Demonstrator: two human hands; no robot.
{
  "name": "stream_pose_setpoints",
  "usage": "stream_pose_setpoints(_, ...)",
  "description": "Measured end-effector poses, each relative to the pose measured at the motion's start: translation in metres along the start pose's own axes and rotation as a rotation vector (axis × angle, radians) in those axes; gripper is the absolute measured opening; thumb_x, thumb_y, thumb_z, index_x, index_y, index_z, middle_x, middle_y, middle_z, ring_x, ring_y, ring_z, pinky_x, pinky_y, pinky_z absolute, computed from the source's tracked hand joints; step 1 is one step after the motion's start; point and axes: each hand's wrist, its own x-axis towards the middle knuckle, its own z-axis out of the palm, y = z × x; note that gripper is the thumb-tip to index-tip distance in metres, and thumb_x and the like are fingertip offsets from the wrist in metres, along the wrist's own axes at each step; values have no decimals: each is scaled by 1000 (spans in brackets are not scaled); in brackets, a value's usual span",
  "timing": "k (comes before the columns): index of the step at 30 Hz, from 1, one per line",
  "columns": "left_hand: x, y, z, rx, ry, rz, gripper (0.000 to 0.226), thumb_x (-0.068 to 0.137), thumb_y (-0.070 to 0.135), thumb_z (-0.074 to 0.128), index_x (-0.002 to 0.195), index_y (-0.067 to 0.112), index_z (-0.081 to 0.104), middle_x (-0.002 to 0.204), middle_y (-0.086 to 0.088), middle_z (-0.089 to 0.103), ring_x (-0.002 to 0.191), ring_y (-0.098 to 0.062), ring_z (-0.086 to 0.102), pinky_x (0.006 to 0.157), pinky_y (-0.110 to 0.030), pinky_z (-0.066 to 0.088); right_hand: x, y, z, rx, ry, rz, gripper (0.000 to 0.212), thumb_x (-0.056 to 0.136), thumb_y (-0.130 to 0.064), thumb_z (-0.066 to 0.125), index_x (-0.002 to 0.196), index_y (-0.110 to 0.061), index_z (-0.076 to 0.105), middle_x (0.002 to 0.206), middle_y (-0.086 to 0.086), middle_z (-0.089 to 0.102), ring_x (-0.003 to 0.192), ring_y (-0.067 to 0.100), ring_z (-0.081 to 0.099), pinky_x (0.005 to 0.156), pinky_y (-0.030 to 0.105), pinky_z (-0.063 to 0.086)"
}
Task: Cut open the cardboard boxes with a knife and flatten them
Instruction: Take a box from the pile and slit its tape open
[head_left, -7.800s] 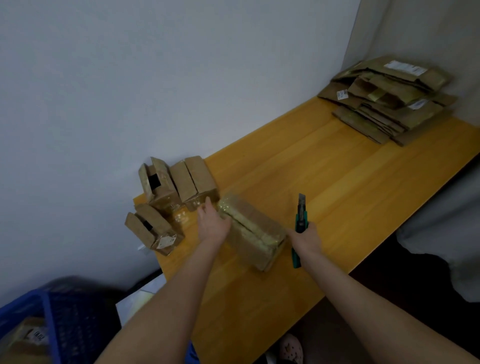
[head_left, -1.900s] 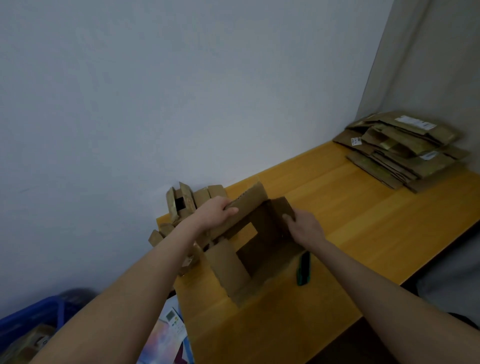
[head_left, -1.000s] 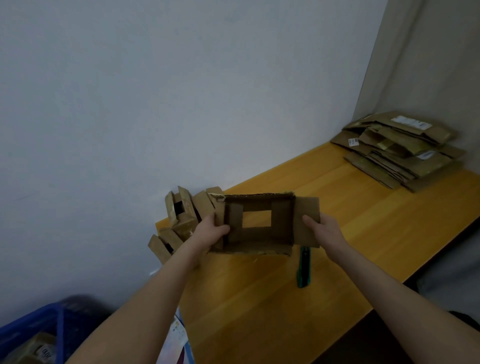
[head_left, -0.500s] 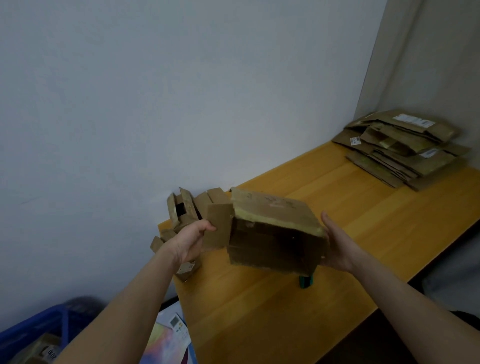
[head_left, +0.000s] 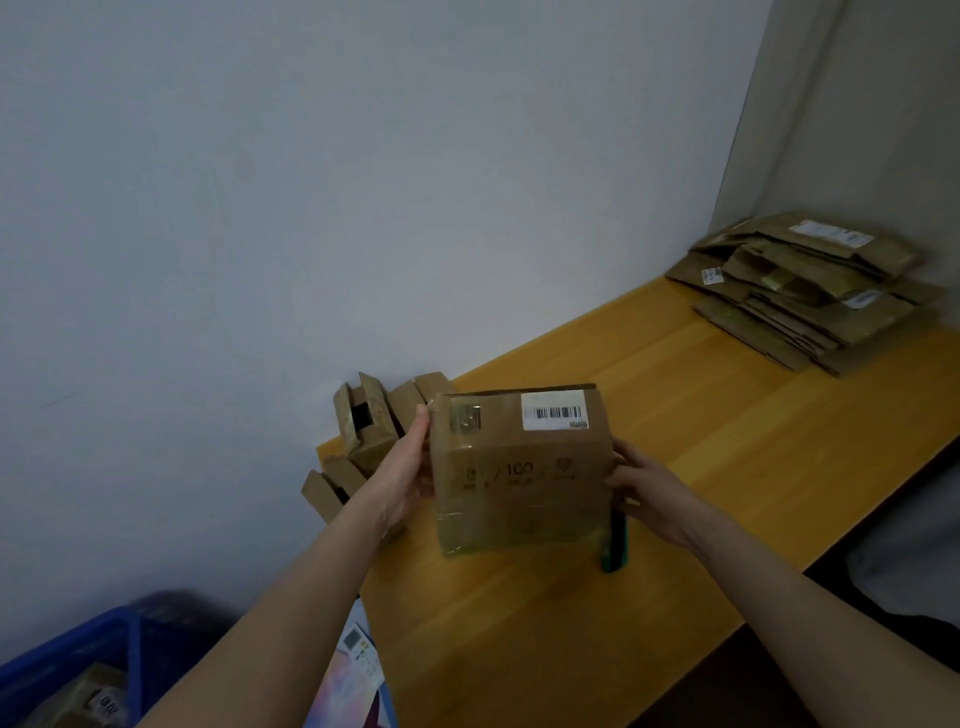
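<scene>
Person holds a cardboard box (head_left: 519, 467) upright between both hands, over the near-left part of the wooden table (head_left: 701, 415); can't tell if its bottom edge rests on the tabletop or hangs just above it. Left hand (head_left: 402, 467) grips the box's left edge, thumb up along the front corner, other fingers out of sight behind the box. Right hand (head_left: 644, 491) is on the opposite side, fingers spread and fairly straight, tips pressing the right edge. Hands are apart, with the box between them. The facing panel is taped and carries faint print and a white barcode label (head_left: 555, 410) at the upper right. A green-handled knife (head_left: 615, 545) lies on the table just beside the box's lower right corner, upper part hidden behind the box and right hand, nobody touching it. Small opened boxes (head_left: 369, 421) are clustered against the wall at the table's left end, just behind the left hand. Stack of flattened cardboard (head_left: 810, 291) is at the far right corner, well apart. Blue crate (head_left: 104, 649) is on the floor lower left, with some cardboard inside. Printed papers (head_left: 358, 665) poke out below the table edge.
</scene>
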Motion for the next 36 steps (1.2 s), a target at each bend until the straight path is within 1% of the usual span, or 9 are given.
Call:
stream_pose_setpoints(3, 3, -13, -7, -50, 7, -7, 53, 102, 51, 29, 89, 18, 68, 60, 4, 65, 72, -21, 59, 91, -49, 49, -1, -1, -1, 115, 50, 47, 32, 99, -20, 47, 130, -23, 55, 122, 0, 56, 112, 27, 51, 102, 46, 40)
stream_pose_setpoints(6, 5, -22, -11, -95, -21, -1, 38, 103, 33, 40, 90, 14, 71, 83, -4, 67, 80, -23, 62, 81, -45, 52, 0, -1, 2, 75, 101, 89, 26, 100, -39, 48, 119, -23, 58, 112, -5, 55, 103, 24, 56, 92, 44, 48)
stream_pose_setpoints(8, 3, -24, -12, -135, -77, -16, 30, 101, 23, 43, 89, 11, 67, 84, -6, 65, 74, -20, 64, 67, -37, 52, 2, 2, 4, 62, 110, 112, 29, 97, -38, 55, 119, -20, 60, 114, -2, 58, 102, 26, 58, 82, 42, 52)
stream_pose_setpoints(11, 5, -27, -15, -44, -164, -33, 19, 98, 15, 51, 108, 11, 67, 103, -9, 68, 91, -22, 67, 75, -39, 55, 2, 6, 4, 67, 104, 137, 29, 94, -22, 62, 121, -14, 56, 115, 7, 61, 100, 30, 59, 72, 41, 53)
stream_pose_setpoints(16, 11, -32, -12, 189, -208, -5, 85, 76, 9, 80, 143, 35, 34, 131, 15, 45, 123, -18, 49, 101, -44, 48, 8, 13, 3, -61, -44, 110, 104, 53, -35, 89, 144, -24, 39, 134, 4, 51, 122, 31, 48, 102, 54, 44)
stream_pose_setpoints(20, 20, -36, -5, 364, -18, -103, 100, 60, 37, 88, 144, 19, 36, 139, -5, 50, 126, -27, 47, 105, -45, 43, 8, 12, 14, -198, -118, 29, 130, 48, -36, 92, 154, -30, 17, 154, -3, 31, 134, 27, 39, 106, 52, 41)
stream_pose_setpoints(26, 34, -51, 17, 561, 360, -121, 74, 67, 35, 87, 126, 9, 52, 136, -14, 51, 120, -32, 51, 100, -45, 48, 10, 14, 28, -245, -43, -48, 101, 75, -21, 81, 154, -22, 19, 150, -2, 34, 127, 24, 45, 99, 42, 47)
stream_pose_setpoints(30, 28, -40, 18, 585, 298, -44, 48, 90, 27, 64, 131, 12, 45, 119, -10, 59, 108, -28, 57, 93, -44, 52, 11, 8, 20, -198, -48, 64, 73, 84, -30, 72, 146, -19, 37, 132, 0, 51, 115, 22, 50, 93, 38, 45)
stream_pose_setpoints(36, 29, -28, 23, 502, 313, 104, 25, 105, 24, 36, 94, 14, 56, 95, -9, 61, 89, -24, 60, 85, -41, 53, 19, 9, 17, -548, 117, 170, 87, 75, -54, 74, 143, -13, 38, 141, 9, 45, 125, 32, 46, 91, 45, 49)
